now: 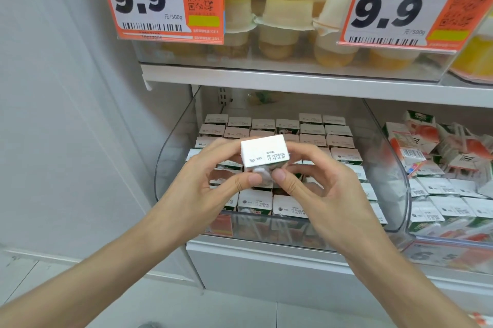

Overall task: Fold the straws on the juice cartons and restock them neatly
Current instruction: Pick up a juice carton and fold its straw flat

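Your left hand [208,181] and right hand [320,189] both grip one juice carton [264,151], thumbs pinching its straw [262,173] to fold it. You hold it above the bin [397,167], handy for restocking.

Matt paper carton [264,150]; glossy clear plastic bin [384,157].

A white-topped carton [264,151] was held tilted above the bin [394,167], date stamp up, wrapped straw [262,172] on its near face. Other cartons [312,130] stood in rows inside the bin.
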A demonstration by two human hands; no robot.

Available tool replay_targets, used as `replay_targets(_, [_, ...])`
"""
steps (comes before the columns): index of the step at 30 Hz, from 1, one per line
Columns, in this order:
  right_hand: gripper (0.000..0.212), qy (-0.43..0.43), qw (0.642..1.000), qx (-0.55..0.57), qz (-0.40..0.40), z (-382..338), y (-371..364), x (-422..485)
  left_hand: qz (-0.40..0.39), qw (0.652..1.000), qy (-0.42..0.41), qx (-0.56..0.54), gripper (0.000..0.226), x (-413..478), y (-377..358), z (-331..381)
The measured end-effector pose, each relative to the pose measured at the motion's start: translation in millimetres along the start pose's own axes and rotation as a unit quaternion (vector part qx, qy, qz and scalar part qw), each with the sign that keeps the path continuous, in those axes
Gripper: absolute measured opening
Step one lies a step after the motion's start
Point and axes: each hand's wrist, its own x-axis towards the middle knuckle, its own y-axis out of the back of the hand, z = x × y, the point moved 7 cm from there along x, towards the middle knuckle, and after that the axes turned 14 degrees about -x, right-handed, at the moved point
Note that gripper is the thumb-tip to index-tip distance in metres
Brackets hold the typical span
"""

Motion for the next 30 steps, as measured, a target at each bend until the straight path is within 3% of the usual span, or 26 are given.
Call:
replay_targets(3, [0.031,0.004,0.999,0.03,-0.022,-1.9,-5.3,-0.7,0.003,1.0,-0.002,-0.024,0.042,0.6,-0.6,2.5])
replay_targets(6, [0.027,0.002,0.999,0.034,-0.018,-2.6,-6.2,-0.8,0.025,0.999,-0.007,-0.038,0.055,0.2,3.6,4.4])
replay_targets(10, [0.019,0.017,0.999,-0.032,0.023,-4.7,-0.4,-1.8,0.041,0.999,-0.023,-0.003,0.071,-1.1,5.8,8.6])
replay_targets(12, [0.021,0.025,0.997,-0.059,0.036,-6.1,-0.3,-3.0,0.04,0.998,-0.023,0.032,0.069,-0.7,4.7,9.5])
replay_targets(15, [0.031,0.031,0.997,-0.052,0.041,-7.2,-1.7,-4.2,0.047,0.998,-0.024,0.046,0.052,-0.8,5.2,9.3])
replay_targets(18, [0.058,0.0,0.998,-0.053,0.043,-1.4,0.2,-3.5,0.072,0.997,-0.015,0.001,0.041,-2.1,8.9,7.0])
replay_targets(21, [0.076,-0.081,0.997,-0.001,0.015,8.7,-1.9,-2.1,0.084,0.994,-0.009,-0.068,0.038,-4.2,10.1,3.7])
replay_targets(26, [0.061,-0.104,0.987,0.121,-0.035,5.4,-10.6,-4.2,0.082,0.993,-0.029,-0.085,0.039,-4.8,3.2,3.9])
replay_targets(30, [0.065,-0.106,0.983,0.145,-0.026,6.5,-5.9,-5.5,0.033,0.997,0.012,-0.064,0.046,-4.5,-7.5,-2.7])
